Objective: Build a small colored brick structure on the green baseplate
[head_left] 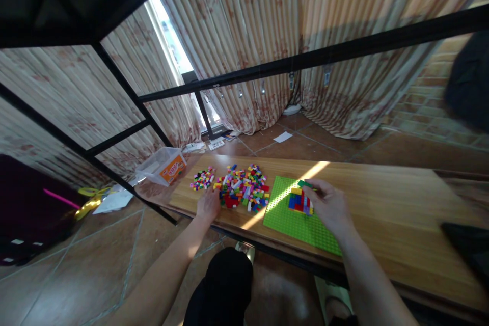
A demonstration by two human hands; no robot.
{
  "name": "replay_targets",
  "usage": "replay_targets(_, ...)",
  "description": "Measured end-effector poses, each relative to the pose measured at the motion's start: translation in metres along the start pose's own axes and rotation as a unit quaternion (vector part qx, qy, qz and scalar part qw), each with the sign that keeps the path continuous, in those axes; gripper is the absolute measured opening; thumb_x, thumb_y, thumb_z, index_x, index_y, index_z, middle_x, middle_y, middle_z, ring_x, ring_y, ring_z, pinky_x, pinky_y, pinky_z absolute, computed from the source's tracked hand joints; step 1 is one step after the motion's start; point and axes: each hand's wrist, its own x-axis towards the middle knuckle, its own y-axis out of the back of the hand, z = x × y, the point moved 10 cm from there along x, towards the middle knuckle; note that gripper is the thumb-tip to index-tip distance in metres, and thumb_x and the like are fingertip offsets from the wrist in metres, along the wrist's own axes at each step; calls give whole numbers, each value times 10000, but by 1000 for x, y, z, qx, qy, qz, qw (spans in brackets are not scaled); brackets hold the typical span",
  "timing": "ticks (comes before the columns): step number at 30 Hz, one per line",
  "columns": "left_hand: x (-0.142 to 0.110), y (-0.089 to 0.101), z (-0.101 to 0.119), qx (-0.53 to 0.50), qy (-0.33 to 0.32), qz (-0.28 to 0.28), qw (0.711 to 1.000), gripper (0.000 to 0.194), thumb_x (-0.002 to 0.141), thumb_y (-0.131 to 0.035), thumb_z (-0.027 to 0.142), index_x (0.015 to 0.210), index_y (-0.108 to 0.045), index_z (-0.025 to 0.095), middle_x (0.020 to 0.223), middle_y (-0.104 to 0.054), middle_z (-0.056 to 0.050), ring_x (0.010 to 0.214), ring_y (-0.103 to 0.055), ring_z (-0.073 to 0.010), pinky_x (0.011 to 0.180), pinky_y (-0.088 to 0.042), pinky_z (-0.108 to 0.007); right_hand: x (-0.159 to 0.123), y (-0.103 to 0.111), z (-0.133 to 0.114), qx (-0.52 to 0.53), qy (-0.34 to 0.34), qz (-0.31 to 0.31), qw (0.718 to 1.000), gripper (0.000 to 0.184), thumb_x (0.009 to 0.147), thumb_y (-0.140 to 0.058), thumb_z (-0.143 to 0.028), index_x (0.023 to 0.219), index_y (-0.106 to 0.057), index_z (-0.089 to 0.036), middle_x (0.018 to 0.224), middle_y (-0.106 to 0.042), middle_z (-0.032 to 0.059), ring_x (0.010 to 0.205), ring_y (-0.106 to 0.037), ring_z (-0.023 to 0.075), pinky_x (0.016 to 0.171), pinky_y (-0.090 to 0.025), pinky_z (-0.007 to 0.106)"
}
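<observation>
The loose bricks are heaped left of the frame's centre on the wooden counter [385,204], in a larger pile [244,187] and, to its left, a smaller pile [203,177]; they are probably spread out low so that colours can be told apart and single pieces picked with ease; the green baseplate [280,226] lies flat just right of the larger pile, presumably to give a steady, studded bed within short reach of the loose pieces; on it, right of centre in the frame, sits a patch of joined bricks [297,202] in blue, red, yellow and purple.

The right hand [331,207] comes in from the lower right; its fingers grasp a dark green brick [303,183] by the tips, likely so that the brick's far part stays free; that brick lies at the upper left of the fingers, by the top edge of the patch, and whether it touches the patch I cannot tell; the left hand [208,206] is at the lower left edge of the larger pile, bricks just beyond and right of its fingers; whether those fingers grasp anything I cannot tell.
</observation>
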Motion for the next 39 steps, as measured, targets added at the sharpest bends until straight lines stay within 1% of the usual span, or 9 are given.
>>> replay_targets(7,-8,11,2,-27,6,39,999,361,857,-416,118,1184,-564,153,1159,-606,-144,1104,-561,-260,906,-446,-342,-2,5,4,-17,14,-11,1000,335,799,-569,-420,989,-711,-184,885,-747,85,781,-686,227,739,-518,376)
replay_targets(12,-26,25,-14,-236,65,97,965,347,830,-481,193,1151,-604,152,1088,-642,-118,905,-631,-221,767,-491,-313,-5,15,17,-2,28,-9,1000,333,818,-554,-405,1030,-693,-188,924,-745,88,809,-692,221,770,-536,384)
replay_targets(15,-41,19,-22,-428,100,92,894,358,789,-528,227,1121,-625,137,920,-668,-74,785,-623,-176,705,-485,-279,-7,28,32,14,8,3,1000,379,812,-572,-437,1055,-683,-168,926,-742,101,783,-698,223,762,-554,400)
replay_targets(19,-74,0,-10,-654,150,32,740,388,721,-583,217,1096,-638,134,800,-639,-25,683,-578,-122,617,-446,-221,-16,46,43,43,-26,29,998,452,772,-618,-492,1074,-682,-162,940,-742,120,737,-710,234,710,-582,410)
replay_targets(26,-161,-29,80,-842,185,-186,472,372,696,-683,166,1068,-665,164,821,-634,-30,668,-587,-92,654,-457,-217,-98,33,16,93,-79,15,992,427,755,-655,-506,1030,-705,-184,897,-751,95,748,-715,245,729,-595,425)
replay_targets(30,-210,-34,131,-863,160,-314,361,366,714,-648,130,1080,-653,145,784,-629,-34,648,-590,-98,635,-437,-213,-170,7,-10,109,-115,-29,987,407,800,-624,-475,1086,-687,-193,938,-744,100,807,-711,250,746,-590,408)
replay_targets(33,-238,-34,146,-862,157,-374,303,306,719,-610,134,1022,-650,136,786,-629,-31,636,-591,-103,617,-429,-218,-207,-1,-43,80,-71,-33,994,314,831,-600,-427,1058,-697,-232,1064,-713,87,1011,-663,256,876,-546,398)
replay_targets(35,-252,-31,149,-858,156,-402,278,220,749,-594,189,957,-642,136,767,-625,-25,623,-588,-109,603,-429,-225,-222,-7,-66,55,-34,-51,997,276,857,-570,-393,1062,-693,-255,1050,-705,75,991,-663,238,854,-552,362)
replay_targets(39,-272,-28,143,-833,174,-443,283,263,801,-605,413,836,-596,153,723,-616,-19,592,-576,-114,538,-407,-212,-240,-21,-101,-3,38,-90,995,247,878,-533,-319,1066,-692,-291,1043,-677,67,980,-645,227,860,-539,353)
